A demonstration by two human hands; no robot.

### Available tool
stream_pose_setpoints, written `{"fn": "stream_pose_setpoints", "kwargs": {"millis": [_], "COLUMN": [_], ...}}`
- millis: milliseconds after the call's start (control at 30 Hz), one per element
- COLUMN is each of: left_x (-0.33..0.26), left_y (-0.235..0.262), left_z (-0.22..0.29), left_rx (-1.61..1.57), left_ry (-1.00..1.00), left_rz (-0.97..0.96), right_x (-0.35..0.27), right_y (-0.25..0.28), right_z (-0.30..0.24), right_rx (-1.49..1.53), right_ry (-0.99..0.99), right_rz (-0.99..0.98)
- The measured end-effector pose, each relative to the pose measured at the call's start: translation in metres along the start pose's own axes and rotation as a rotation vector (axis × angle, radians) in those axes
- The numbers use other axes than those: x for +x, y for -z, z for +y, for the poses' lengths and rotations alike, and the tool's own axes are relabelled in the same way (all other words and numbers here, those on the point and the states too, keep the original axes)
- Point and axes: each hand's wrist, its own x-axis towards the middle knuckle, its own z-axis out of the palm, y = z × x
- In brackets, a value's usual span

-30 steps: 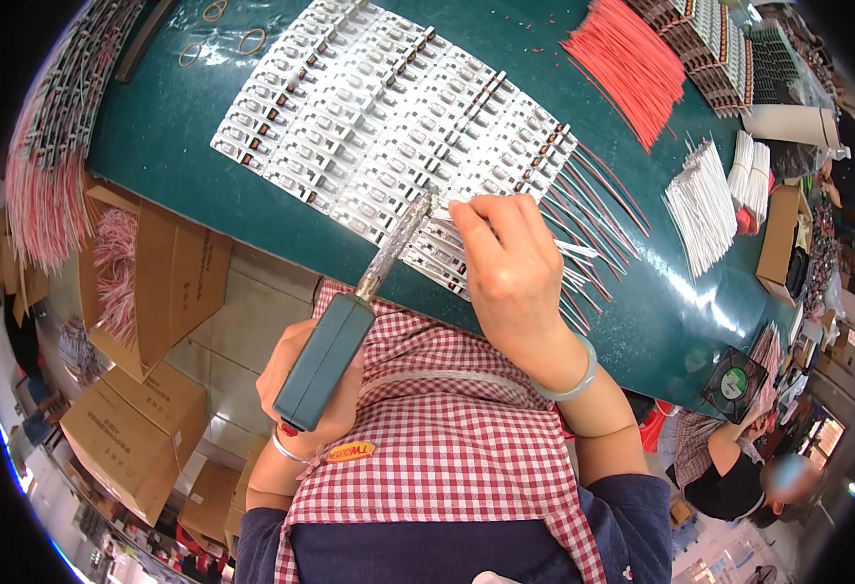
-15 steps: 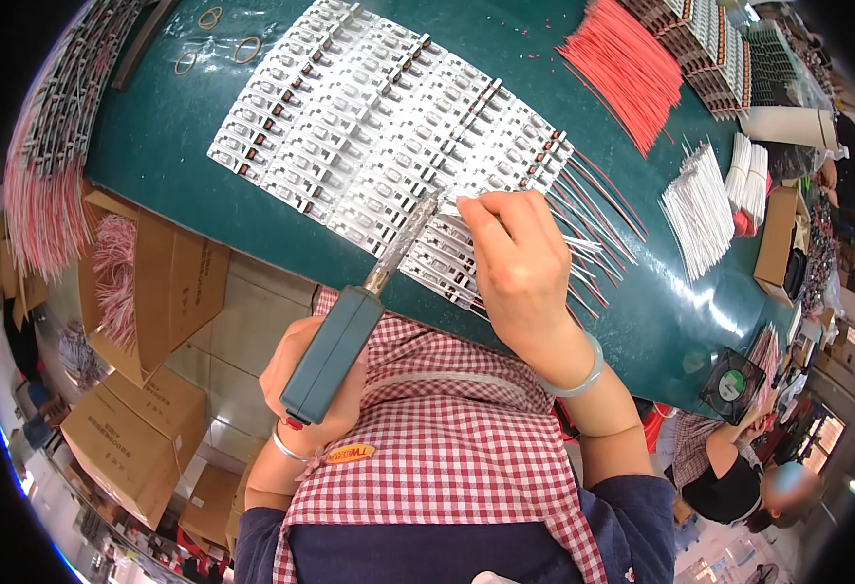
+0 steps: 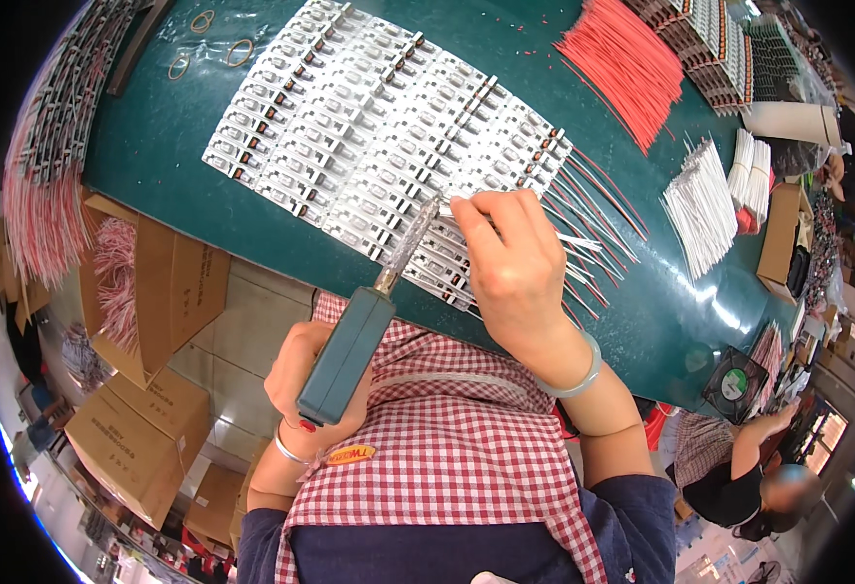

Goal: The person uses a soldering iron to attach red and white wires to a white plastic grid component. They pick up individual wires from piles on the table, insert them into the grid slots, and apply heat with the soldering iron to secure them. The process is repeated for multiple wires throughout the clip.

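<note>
My left hand (image 3: 296,375) is closed round the green handle of a soldering gun (image 3: 348,355). Its metal tip points up and right, onto a panel of white circuit boards (image 3: 350,136). Just right of the tip, my right hand (image 3: 520,268) pinches a thin white wire (image 3: 576,240) with thumb and forefinger over the boards. The wire's end at the joint is too small to make out. Red and white wires (image 3: 603,209) fan out from the panel's right edge, partly hidden behind my right hand.
Red wires (image 3: 627,68) and white wires (image 3: 702,209) lie in piles at the right. Wired boards (image 3: 57,127) hang over the table's left end. Rubber bands (image 3: 240,53) lie far left. A small fan (image 3: 732,385) stands near the right edge; beyond it sits a person (image 3: 729,487).
The soldering gun's handle has shifted slightly right and stands a little steeper, its tip still at the same spot. My right hand has edged left. The person at the right has raised an arm.
</note>
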Motion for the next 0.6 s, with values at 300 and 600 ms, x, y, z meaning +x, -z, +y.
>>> {"fn": "stream_pose_setpoints", "kwargs": {"millis": [300, 600], "left_x": [0.004, 0.007], "left_y": [0.005, 0.001], "left_z": [0.005, 0.002], "left_rx": [0.054, 0.045], "left_ry": [-0.045, -0.008], "left_rz": [0.064, 0.065], "right_x": [0.001, 0.004], "right_y": [0.001, 0.01], "right_z": [-0.001, 0.002], "right_rx": [0.009, 0.011], "right_ry": [-0.006, -0.004], "right_rz": [-0.008, 0.024]}}
